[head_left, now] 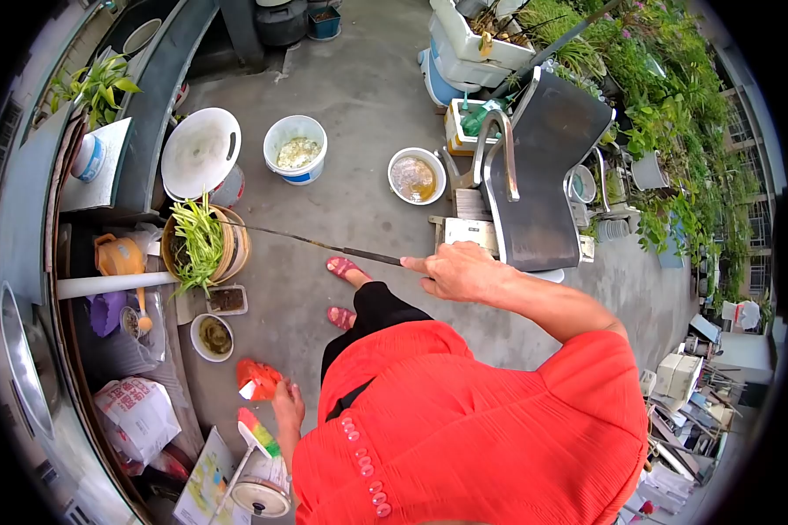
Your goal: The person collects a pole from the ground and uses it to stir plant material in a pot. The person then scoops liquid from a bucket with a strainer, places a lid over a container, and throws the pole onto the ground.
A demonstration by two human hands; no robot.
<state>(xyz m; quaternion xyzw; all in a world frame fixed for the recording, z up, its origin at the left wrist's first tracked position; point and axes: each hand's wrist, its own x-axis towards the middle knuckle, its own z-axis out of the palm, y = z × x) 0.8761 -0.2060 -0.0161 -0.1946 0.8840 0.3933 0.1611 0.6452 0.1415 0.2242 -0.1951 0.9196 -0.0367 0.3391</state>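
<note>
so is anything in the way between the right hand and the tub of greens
Nothing visible blocks it: the thin rod held by the right hand points across the gap toward the tub of greens, over grey floor. The white bucket and small tray stand off to either side.

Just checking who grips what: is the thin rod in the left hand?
No, the right hand holds the thin rod, while the left hand has an orange-red item.
</note>
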